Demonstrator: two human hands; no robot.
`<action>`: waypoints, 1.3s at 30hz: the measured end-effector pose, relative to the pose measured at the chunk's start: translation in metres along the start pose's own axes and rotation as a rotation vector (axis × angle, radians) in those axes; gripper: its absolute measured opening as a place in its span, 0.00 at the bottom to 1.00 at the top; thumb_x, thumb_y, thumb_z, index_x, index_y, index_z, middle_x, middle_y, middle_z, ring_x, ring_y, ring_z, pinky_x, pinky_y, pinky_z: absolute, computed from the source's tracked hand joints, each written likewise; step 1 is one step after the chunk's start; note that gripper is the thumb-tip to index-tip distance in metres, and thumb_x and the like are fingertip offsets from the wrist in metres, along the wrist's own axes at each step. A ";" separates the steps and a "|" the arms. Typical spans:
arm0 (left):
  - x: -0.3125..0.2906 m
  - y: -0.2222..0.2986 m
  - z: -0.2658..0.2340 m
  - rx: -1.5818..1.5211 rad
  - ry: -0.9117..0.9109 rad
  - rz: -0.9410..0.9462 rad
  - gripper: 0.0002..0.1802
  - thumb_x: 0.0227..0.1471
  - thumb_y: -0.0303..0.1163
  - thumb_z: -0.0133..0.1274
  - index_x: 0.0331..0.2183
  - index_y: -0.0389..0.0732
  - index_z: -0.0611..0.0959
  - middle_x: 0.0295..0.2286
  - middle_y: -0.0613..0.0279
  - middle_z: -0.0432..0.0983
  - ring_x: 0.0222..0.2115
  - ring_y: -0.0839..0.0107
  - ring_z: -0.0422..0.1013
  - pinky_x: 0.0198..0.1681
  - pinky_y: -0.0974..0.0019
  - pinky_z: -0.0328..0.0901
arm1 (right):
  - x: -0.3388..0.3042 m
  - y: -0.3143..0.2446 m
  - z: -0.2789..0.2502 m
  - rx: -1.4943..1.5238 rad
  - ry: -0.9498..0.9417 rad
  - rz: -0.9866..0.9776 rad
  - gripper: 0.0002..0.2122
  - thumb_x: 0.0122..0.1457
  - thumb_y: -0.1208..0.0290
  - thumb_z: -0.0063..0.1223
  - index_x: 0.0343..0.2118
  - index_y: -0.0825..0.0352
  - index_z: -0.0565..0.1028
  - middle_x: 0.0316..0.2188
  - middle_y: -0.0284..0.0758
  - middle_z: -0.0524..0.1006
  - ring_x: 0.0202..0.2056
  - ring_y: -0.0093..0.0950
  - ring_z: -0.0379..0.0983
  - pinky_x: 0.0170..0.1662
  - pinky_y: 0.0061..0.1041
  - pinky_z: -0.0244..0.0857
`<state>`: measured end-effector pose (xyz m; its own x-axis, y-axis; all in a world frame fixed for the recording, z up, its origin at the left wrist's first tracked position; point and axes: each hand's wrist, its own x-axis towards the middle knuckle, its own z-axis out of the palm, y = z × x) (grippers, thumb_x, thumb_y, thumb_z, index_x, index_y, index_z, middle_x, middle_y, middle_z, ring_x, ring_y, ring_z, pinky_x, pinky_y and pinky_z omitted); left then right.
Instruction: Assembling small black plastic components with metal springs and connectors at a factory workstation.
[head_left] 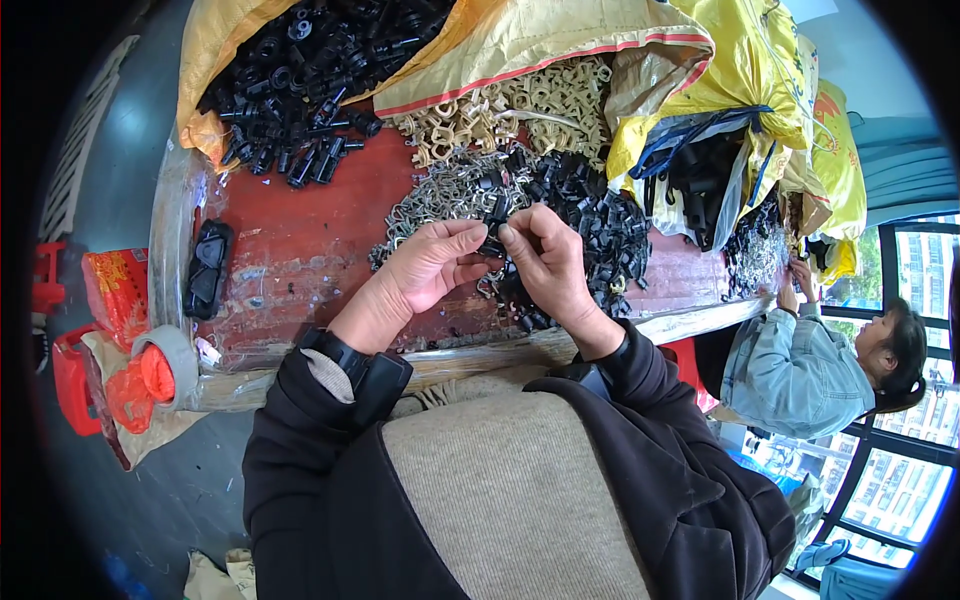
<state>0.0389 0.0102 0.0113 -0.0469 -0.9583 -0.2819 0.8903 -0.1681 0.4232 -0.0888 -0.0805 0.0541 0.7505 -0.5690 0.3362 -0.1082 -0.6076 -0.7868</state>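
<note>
Together, the bare left hand (428, 268) and the bare right hand (552, 262) pinch a small black plastic part (492, 246) between thumbs and fingers, which partly hide its shape. It is held over the red tabletop (320, 215), near a heap of small silver metal clips (425, 205) and a heap of angular black plastic pieces (605, 225), with a mound of cream-coloured ring-shaped fittings (560, 95) lying beyond both.
</note>
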 end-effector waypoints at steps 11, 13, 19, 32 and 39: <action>0.001 0.000 -0.001 0.072 0.050 -0.024 0.08 0.42 0.33 0.51 0.28 0.40 0.76 0.22 0.68 0.71 0.25 0.71 0.70 0.25 0.78 0.66 | -0.002 0.007 -0.003 0.276 -0.047 0.206 0.07 0.50 0.72 0.47 0.22 0.69 0.67 0.15 0.22 0.62 0.17 0.12 0.54 0.19 0.11 0.49; 0.000 0.001 -0.001 0.078 0.045 -0.030 0.08 0.42 0.34 0.51 0.28 0.40 0.76 0.22 0.68 0.71 0.25 0.70 0.70 0.25 0.78 0.66 | -0.003 0.009 -0.004 0.341 -0.062 0.242 0.07 0.50 0.71 0.47 0.22 0.69 0.67 0.15 0.22 0.62 0.17 0.11 0.54 0.19 0.11 0.48; 0.000 0.000 -0.002 0.088 0.073 -0.036 0.07 0.43 0.32 0.50 0.29 0.41 0.75 0.22 0.66 0.71 0.25 0.68 0.71 0.24 0.77 0.67 | -0.005 0.012 -0.004 0.614 -0.084 0.387 0.08 0.50 0.68 0.47 0.23 0.69 0.68 0.15 0.20 0.61 0.17 0.10 0.52 0.19 0.09 0.46; 0.000 -0.001 -0.002 0.141 0.068 -0.036 0.11 0.42 0.33 0.51 0.31 0.38 0.75 0.24 0.66 0.72 0.25 0.71 0.70 0.25 0.78 0.65 | -0.004 0.007 -0.006 -0.053 -0.045 -0.101 0.04 0.44 0.80 0.50 0.21 0.69 0.67 0.17 0.32 0.65 0.17 0.24 0.61 0.21 0.18 0.56; 0.000 0.000 0.002 0.241 0.052 0.006 0.11 0.44 0.32 0.49 0.31 0.36 0.75 0.25 0.64 0.71 0.25 0.72 0.70 0.27 0.77 0.65 | -0.007 0.008 -0.004 -0.160 -0.043 -0.159 0.04 0.41 0.82 0.50 0.19 0.69 0.67 0.17 0.35 0.65 0.18 0.29 0.63 0.19 0.22 0.57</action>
<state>0.0380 0.0100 0.0127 -0.0137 -0.9473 -0.3200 0.7567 -0.2190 0.6160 -0.0978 -0.0836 0.0473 0.7932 -0.4367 0.4244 -0.0858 -0.7702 -0.6320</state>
